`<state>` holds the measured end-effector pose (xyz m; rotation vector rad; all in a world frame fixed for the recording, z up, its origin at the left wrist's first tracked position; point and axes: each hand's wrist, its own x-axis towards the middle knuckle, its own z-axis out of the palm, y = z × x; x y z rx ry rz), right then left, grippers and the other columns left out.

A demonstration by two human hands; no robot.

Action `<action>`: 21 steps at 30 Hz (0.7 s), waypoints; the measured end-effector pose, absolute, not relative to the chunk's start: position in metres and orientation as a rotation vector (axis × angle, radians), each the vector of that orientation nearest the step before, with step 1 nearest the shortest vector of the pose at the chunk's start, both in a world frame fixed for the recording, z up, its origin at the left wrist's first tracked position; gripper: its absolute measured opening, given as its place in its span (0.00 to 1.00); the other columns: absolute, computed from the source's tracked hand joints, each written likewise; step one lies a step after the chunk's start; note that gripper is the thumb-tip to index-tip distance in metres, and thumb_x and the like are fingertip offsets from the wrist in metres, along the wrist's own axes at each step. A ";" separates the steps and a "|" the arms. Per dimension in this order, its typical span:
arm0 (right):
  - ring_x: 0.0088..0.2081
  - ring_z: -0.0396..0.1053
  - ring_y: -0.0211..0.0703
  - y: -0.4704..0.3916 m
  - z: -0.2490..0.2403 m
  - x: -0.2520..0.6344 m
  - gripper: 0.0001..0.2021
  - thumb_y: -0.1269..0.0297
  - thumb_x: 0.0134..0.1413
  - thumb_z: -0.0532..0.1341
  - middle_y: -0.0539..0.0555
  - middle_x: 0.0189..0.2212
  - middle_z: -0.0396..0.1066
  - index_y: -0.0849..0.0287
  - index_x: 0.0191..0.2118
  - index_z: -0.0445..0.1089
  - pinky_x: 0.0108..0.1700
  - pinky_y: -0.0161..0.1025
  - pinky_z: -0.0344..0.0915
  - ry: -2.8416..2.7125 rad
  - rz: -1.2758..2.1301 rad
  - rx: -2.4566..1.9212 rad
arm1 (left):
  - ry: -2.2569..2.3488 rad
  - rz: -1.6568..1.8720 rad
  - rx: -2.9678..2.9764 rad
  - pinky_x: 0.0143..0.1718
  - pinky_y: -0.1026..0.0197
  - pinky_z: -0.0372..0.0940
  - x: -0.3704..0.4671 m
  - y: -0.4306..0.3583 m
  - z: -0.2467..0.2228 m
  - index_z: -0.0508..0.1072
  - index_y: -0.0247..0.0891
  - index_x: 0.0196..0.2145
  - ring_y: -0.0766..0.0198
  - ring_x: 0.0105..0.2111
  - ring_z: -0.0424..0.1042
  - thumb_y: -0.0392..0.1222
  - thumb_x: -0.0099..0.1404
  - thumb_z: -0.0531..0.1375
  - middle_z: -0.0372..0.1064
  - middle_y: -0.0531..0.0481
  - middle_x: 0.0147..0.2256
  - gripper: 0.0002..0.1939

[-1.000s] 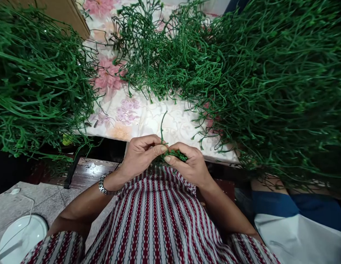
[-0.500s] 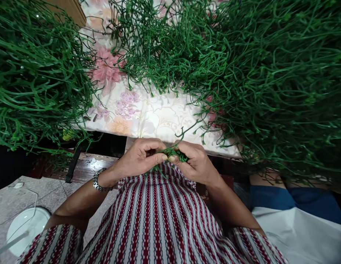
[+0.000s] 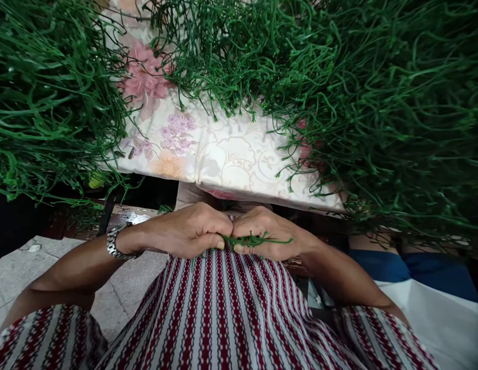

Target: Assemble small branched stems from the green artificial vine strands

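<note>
Close together in front of my lap, both hands are closed on a small cluster of thin green branching stems [image 3: 258,240]. My left hand [image 3: 190,230] pinches one end between thumb and curled fingers. Knuckle to knuckle with it, my right hand [image 3: 268,223] grips the same cluster, whose twigs stick out over the right thumb. Most of the held part is hidden inside the fingers. A metal-band watch [image 3: 117,241] is on my left wrist.
Large heaps of similar green stems [image 3: 42,97] lie on the left, at the back and on the right [image 3: 397,113]. They rest on a table with a flowered cloth [image 3: 235,154]. A white sheet or bag [image 3: 435,313] is at lower right.
Both hands have come down a little nearer my body and pressed together, the fists now closed tighter. The long twig that pointed up toward the table now lies over my right hand.
</note>
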<state>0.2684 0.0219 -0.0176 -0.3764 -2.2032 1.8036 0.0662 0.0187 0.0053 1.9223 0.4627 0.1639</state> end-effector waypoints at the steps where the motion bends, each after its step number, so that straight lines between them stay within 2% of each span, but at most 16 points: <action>1: 0.22 0.48 0.30 0.022 -0.017 0.269 0.15 0.68 0.57 0.54 0.44 0.19 0.48 0.60 0.21 0.52 0.27 0.32 0.48 -2.208 1.867 -0.338 | 0.442 0.150 1.910 0.29 0.64 0.54 0.066 0.018 0.007 0.56 0.37 0.23 0.68 0.25 0.58 0.34 0.64 0.50 0.55 0.55 0.22 0.11; 6: 0.23 0.48 0.30 0.022 -0.014 0.271 0.15 0.74 0.54 0.53 0.44 0.20 0.47 0.59 0.20 0.49 0.28 0.33 0.47 -2.194 2.036 -0.179 | 0.357 0.146 1.864 0.28 0.64 0.54 0.068 0.016 0.014 0.53 0.38 0.22 0.69 0.24 0.56 0.32 0.63 0.50 0.54 0.55 0.21 0.13; 10: 0.22 0.48 0.30 0.027 -0.009 0.272 0.16 0.71 0.55 0.54 0.44 0.19 0.47 0.59 0.19 0.50 0.27 0.32 0.48 -2.202 2.046 -0.146 | 0.351 0.133 1.836 0.27 0.65 0.55 0.069 0.018 0.015 0.58 0.37 0.21 0.69 0.23 0.58 0.31 0.62 0.51 0.56 0.55 0.21 0.12; 12: 0.22 0.48 0.30 0.031 -0.007 0.272 0.15 0.69 0.56 0.55 0.44 0.19 0.48 0.59 0.20 0.52 0.26 0.31 0.49 -2.206 1.931 -0.231 | 0.453 0.218 1.817 0.26 0.66 0.56 0.070 0.019 0.012 0.62 0.36 0.22 0.70 0.23 0.59 0.32 0.62 0.52 0.58 0.55 0.21 0.11; 15: 0.22 0.49 0.30 0.037 -0.005 0.273 0.14 0.67 0.56 0.56 0.44 0.19 0.49 0.59 0.22 0.55 0.25 0.31 0.49 -2.181 1.577 -0.483 | 0.779 0.583 1.856 0.28 0.66 0.58 0.073 0.021 0.006 0.67 0.35 0.28 0.69 0.26 0.63 0.32 0.62 0.54 0.63 0.53 0.25 0.05; 18: 0.23 0.51 0.31 0.035 -0.009 0.272 0.11 0.68 0.56 0.57 0.45 0.20 0.51 0.60 0.24 0.57 0.25 0.31 0.50 -2.141 1.306 -0.597 | 0.956 0.926 1.949 0.32 0.63 0.60 0.076 0.019 0.000 0.68 0.35 0.32 0.67 0.31 0.64 0.32 0.60 0.57 0.64 0.50 0.29 0.02; 21: 0.22 0.51 0.30 0.030 -0.014 0.268 0.10 0.69 0.55 0.57 0.45 0.20 0.53 0.60 0.25 0.57 0.25 0.31 0.50 -2.113 1.178 -0.642 | 0.995 1.086 2.015 0.32 0.63 0.60 0.078 0.014 -0.005 0.67 0.35 0.29 0.66 0.31 0.63 0.31 0.59 0.58 0.62 0.50 0.28 0.03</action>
